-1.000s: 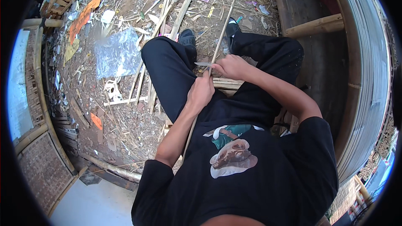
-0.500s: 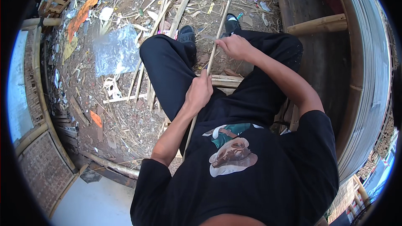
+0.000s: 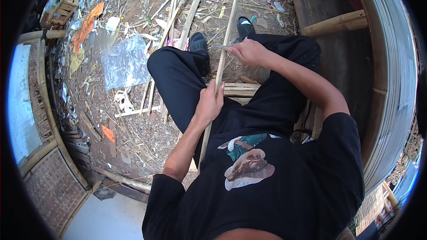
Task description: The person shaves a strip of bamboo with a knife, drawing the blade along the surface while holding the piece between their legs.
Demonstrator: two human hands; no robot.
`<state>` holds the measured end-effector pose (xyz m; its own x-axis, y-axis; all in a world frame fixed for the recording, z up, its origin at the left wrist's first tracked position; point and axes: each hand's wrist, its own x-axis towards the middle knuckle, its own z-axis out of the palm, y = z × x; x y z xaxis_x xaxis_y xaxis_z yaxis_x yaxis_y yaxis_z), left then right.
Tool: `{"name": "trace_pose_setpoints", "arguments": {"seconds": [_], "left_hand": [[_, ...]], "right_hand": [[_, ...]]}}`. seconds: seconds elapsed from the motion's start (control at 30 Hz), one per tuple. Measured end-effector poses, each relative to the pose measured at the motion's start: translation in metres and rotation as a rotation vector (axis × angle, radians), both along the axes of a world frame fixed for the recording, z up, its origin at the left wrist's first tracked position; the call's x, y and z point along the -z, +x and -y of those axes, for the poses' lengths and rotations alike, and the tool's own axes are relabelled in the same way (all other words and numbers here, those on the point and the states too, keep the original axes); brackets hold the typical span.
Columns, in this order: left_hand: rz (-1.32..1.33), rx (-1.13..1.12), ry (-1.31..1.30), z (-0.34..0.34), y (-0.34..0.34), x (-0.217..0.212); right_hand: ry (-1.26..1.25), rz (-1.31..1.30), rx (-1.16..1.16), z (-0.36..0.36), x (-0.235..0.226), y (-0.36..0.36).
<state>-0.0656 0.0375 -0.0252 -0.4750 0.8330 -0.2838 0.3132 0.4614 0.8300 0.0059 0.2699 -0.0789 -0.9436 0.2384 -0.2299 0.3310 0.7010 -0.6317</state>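
Observation:
A long, pale bamboo strip [image 3: 230, 26] runs between my knees, from the top edge of the view down past my left hip. My left hand [image 3: 209, 104] is closed around it near my lap, the thumb lying along the strip. Further up, my right hand [image 3: 252, 53] grips a knife, its handle hidden in the fingers. The short grey knife blade [image 3: 218, 46] points left and lies across the strip, just above knee level. Whether its edge bites into the bamboo is too small to tell.
Several bamboo strips [image 3: 192, 15] lie on the littered ground beyond my left knee, near a clear plastic sheet [image 3: 126, 60]. A bamboo-framed wooden structure [image 3: 336, 22] stands close on my right. Wooden slats [image 3: 240, 90] show between my thighs. A wooden crate [image 3: 66, 0] sits far left.
The strip has turned to show a broader face, and its far end now passes out of view at the top. Both hands keep their holds, with the knife blade still across the strip.

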Motion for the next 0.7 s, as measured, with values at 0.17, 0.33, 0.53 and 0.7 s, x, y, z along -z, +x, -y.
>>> {"name": "trace_pose_setpoints", "arguments": {"seconds": [0.17,0.33,0.53,0.7], "left_hand": [[-0.012,-0.065,-0.006,-0.002,-0.010,0.001],[0.033,-0.044,-0.016,0.004,-0.001,-0.003],[0.432,-0.130,-0.024,0.001,-0.009,-0.009],[0.627,-0.084,-0.071,-0.006,-0.015,-0.001]], "right_hand": [[0.149,-0.101,-0.093,-0.009,0.009,-0.029],[0.152,-0.204,0.453,-0.106,0.031,-0.023],[-0.683,-0.157,0.573,-0.041,0.015,-0.032],[-1.020,-0.195,0.634,-0.014,-0.009,-0.029]]}}
